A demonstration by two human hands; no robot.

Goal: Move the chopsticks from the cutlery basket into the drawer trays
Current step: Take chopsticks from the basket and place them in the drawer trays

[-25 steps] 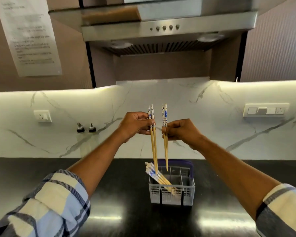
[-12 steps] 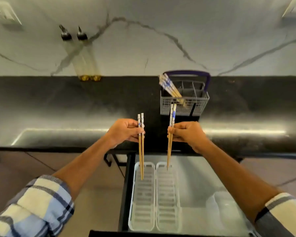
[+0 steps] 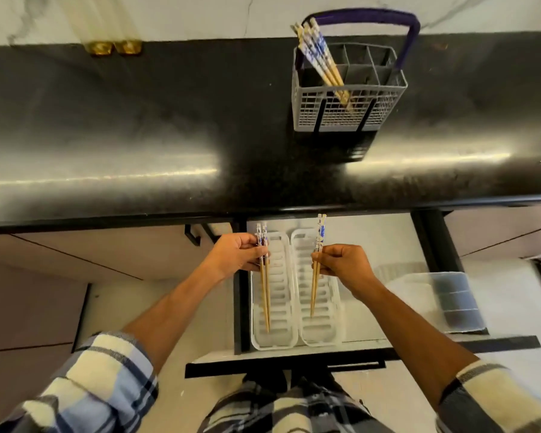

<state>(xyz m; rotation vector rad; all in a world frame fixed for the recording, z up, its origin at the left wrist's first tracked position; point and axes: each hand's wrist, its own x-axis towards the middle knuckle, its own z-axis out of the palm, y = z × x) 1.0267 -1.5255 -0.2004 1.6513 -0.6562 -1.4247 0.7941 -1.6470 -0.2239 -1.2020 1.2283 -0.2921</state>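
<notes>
A grey cutlery basket [image 3: 331, 114] with a purple handle stands on the black counter and holds several wooden chopsticks [image 3: 320, 62] with blue-patterned tops, leaning left. Below, in the open drawer, two white slotted trays lie side by side, the left tray [image 3: 278, 335] and the right tray [image 3: 328, 335]. My left hand [image 3: 236, 254] pinches a pair of chopsticks [image 3: 265, 301] over the left tray, tips pointing toward me. My right hand [image 3: 345, 265] pinches another pair [image 3: 314, 292] over the right tray.
The black counter's front edge [image 3: 200, 215] runs just above the drawer. A clear plastic container [image 3: 444, 301] sits at the drawer's right side. Two bottles with gold bases [image 3: 113, 46] stand at the back wall. The drawer's dark front rail [image 3: 288, 364] is near my body.
Both hands have carried their chopstick pairs down from above the basket to low over the two drawer trays. The view has tilted down toward the drawer.
</notes>
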